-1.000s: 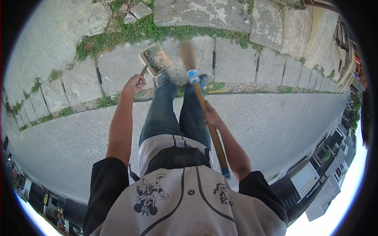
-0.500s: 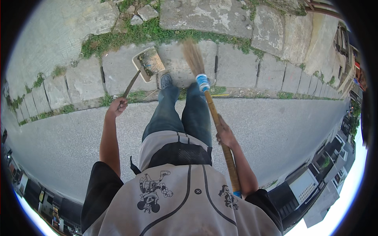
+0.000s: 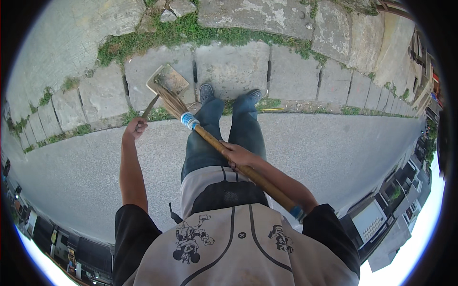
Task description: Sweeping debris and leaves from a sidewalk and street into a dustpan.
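Right hand (image 3: 237,156) is closed around the wooden broom handle (image 3: 248,171) about midway along it, fingers wrapped over the top, arm coming in from the lower right. Broom runs diagonally from the person's right side up to the left; a blue-and-white band (image 3: 189,120) binds the straw bristles (image 3: 171,101), whose tips lie at the mouth of the dustpan (image 3: 168,81). Left hand (image 3: 135,128) is fisted on the thin dustpan handle (image 3: 149,107), arm stretched forward on the left. Dustpan is a flat tan box tilted on the concrete kerb slabs (image 3: 232,69), just left of the person's dark shoes (image 3: 228,94); some dirt shows inside it. Shoes stand at the kerb edge, legs in blue jeans (image 3: 224,133). Grey asphalt road (image 3: 334,152) lies under the person; grass (image 3: 157,38) grows in the slab joints beyond the kerb. Person wears a grey shirt with black sleeves (image 3: 138,233).
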Motion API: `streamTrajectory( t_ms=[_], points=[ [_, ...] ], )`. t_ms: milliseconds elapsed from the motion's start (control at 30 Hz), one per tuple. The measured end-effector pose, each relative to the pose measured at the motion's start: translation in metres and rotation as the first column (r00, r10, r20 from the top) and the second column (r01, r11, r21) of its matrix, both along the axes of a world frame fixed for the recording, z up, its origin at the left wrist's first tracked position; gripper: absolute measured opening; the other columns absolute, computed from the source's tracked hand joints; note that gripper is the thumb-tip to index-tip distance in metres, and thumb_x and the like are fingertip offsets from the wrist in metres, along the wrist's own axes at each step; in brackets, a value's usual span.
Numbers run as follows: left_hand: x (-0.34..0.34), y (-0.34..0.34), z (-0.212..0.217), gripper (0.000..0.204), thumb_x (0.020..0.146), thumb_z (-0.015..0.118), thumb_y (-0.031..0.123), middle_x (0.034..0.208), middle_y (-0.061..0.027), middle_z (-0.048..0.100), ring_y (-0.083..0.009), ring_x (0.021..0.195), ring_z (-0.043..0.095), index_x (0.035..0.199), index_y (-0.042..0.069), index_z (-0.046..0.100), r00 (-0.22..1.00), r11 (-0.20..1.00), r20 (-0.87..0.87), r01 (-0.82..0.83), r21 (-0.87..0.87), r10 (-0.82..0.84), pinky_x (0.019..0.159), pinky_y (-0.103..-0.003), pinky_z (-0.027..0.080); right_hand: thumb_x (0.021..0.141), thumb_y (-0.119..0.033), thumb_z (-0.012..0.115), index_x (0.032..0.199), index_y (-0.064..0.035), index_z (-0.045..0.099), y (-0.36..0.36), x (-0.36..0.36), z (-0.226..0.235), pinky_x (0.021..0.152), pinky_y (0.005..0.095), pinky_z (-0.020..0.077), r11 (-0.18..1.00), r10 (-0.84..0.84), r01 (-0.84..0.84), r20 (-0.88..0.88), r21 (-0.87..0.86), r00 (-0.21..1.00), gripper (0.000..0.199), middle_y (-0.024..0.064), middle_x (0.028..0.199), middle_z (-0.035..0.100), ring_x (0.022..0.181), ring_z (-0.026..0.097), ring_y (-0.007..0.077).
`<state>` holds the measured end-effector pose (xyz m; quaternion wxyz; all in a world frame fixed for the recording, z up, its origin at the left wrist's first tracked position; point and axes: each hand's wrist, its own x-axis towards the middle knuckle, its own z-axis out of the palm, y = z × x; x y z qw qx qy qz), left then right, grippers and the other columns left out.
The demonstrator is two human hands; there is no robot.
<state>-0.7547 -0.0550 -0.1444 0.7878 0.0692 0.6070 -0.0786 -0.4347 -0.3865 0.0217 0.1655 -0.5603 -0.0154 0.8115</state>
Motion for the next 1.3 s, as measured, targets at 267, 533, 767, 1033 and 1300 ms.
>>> streamTrajectory(
  t_ms=[267,533,767,1033,1300],
  points=[
    [0.005,0.015,-0.012,0.01,0.081,0.048,0.001,0.054,0.0006,0.035,-0.0071,0.039,0.031,0.073,0.0,0.042,1.0,0.999,0.003,0.031,-0.014,-0.031,0.029,-0.02,0.022,0.097,-0.026,0.039,0.149,-0.0217,0.021,-0.034,0.072,0.064,0.044,0.0281,0.045,0.992,-0.002,0.049,0.374,-0.115,0.928,0.055,0.0033,0.064,0.046,0.049,0.047,0.0109],
    [0.042,0.013,-0.021,0.011,0.081,0.048,0.002,0.057,-0.0004,0.033,-0.0074,0.044,0.032,0.073,0.0,0.04,1.0,0.999,-0.005,-0.005,-0.048,0.005,0.03,-0.02,0.022,0.097,-0.027,0.041,0.15,-0.0213,0.018,-0.064,0.045,-0.024,0.045,0.0299,0.0466,0.948,-0.221,0.3,0.459,-0.106,0.86,0.058,0.0029,0.067,0.047,0.051,0.047,0.0116],
    [0.038,0.013,-0.014,0.011,0.082,0.048,0.002,0.056,-0.0005,0.034,-0.0086,0.041,0.03,0.073,-0.002,0.042,0.997,0.998,-0.032,0.067,0.009,-0.067,0.03,-0.022,0.021,0.096,-0.025,0.042,0.15,-0.0171,0.02,-0.023,0.013,0.027,0.045,0.0289,0.0456,0.974,-0.227,0.227,0.008,-0.016,0.974,0.058,0.0017,0.072,0.048,0.052,0.048,0.0097],
    [0.044,0.011,-0.017,0.012,0.08,0.049,0.001,0.055,-0.0002,0.034,-0.0084,0.039,0.029,0.071,0.0,0.041,0.998,1.0,-0.056,-0.007,-0.015,0.006,0.03,-0.022,0.021,0.097,-0.027,0.041,0.149,-0.0206,0.022,-0.026,0.055,0.053,0.043,0.0285,0.0436,0.982,-0.142,0.175,0.326,-0.074,0.935,0.056,0.0021,0.065,0.047,0.049,0.047,0.01],
    [0.06,0.007,-0.014,0.012,0.079,0.049,0.001,0.055,-0.0003,0.032,-0.0087,0.039,0.029,0.07,0.0,0.041,0.997,0.998,-0.062,-0.044,-0.037,0.042,0.03,-0.022,0.02,0.091,-0.015,0.051,0.149,-0.0135,0.02,-0.011,0.051,-0.041,0.042,0.0316,0.0463,0.977,-0.195,0.212,0.361,-0.006,0.912,0.066,0.0056,0.063,0.051,0.049,0.052,0.0144]
  ],
)
